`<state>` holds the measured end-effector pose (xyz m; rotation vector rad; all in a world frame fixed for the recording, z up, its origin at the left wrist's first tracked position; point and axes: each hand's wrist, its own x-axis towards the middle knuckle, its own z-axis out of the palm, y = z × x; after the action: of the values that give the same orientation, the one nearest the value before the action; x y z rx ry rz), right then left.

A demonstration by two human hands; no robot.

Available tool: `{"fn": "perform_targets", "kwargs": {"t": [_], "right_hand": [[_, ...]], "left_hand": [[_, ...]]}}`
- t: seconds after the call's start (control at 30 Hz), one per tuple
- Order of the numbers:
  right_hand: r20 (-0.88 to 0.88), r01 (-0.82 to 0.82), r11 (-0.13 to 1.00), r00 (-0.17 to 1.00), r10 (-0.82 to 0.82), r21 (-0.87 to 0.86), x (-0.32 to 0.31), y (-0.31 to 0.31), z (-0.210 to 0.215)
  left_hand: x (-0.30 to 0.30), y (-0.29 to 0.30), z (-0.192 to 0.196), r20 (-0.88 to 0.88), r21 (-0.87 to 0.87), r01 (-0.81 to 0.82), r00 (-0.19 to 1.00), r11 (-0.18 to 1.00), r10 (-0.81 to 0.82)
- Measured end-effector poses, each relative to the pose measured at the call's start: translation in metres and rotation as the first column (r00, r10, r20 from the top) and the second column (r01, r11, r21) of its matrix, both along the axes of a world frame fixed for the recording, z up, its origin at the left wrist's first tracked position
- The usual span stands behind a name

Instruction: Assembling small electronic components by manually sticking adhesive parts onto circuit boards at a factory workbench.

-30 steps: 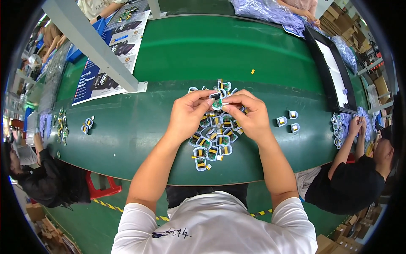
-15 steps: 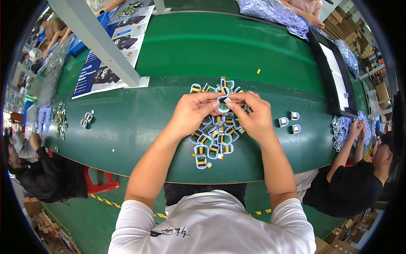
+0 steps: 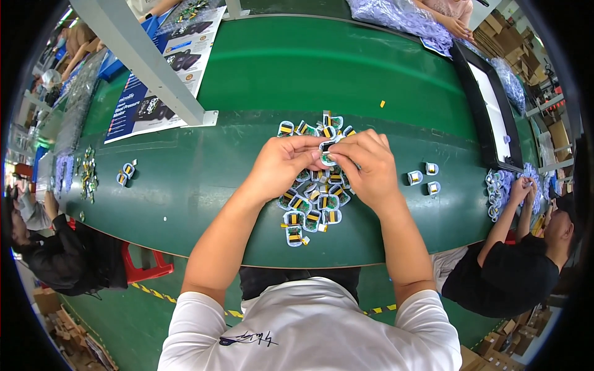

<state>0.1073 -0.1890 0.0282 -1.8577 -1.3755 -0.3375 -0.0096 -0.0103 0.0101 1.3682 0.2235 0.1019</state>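
Over the pile in the middle of the table I hold a small pale-blue plastic casing [image 3: 328,158] with a green circuit board inside. My left hand [image 3: 286,162] pinches its left side between thumb and fingers. The thumb and forefinger of my right hand [image 3: 370,166] close on its right part and cover some of it. Below and around both hands lies a heap of similar casings [image 3: 312,219], many with a black-and-yellow part inside and small silvery tabs sticking out.
Three casings [image 3: 414,178] lie apart on the right, a couple more casings [image 3: 125,175] on the left. Circuit boards [image 3: 89,176] lie farther left. A black tray [image 3: 479,105] stands at the right, a metal post [image 3: 148,68] at the left. Co-workers sit on both sides.
My right fingers have curled in over the casing, and the pale tab that stood out at its right edge is now hidden. My left hand keeps its grip.
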Motion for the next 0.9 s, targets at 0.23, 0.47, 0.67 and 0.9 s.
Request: {"fn": "perform_targets", "kwargs": {"t": [0.23,0.47,0.67,0.9], "right_hand": [[0.025,0.046,0.999,0.999,-0.046,-0.007,0.0,0.0,0.002],[-0.074,0.067,0.997,0.995,-0.065,0.026,-0.002,0.001,0.0],[-0.144,0.099,0.993,0.986,-0.088,0.066,-0.001,0.0,-0.003],[-0.038,0.055,0.998,0.998,-0.055,0.015,-0.011,0.002,0.003]], "left_hand": [[0.0,0.0,0.002,-0.002,0.035,0.004,1.0,0.999,-0.004],[-0.001,-0.001,0.004,0.0,0.007,0.017,1.0,1.0,-0.017],[0.0,-0.004,0.0,0.071,-0.001,-0.089,0.994,0.996,0.089],[-0.003,-0.005,0.0,0.122,0.189,-0.199,0.976,0.962,0.178]]}}
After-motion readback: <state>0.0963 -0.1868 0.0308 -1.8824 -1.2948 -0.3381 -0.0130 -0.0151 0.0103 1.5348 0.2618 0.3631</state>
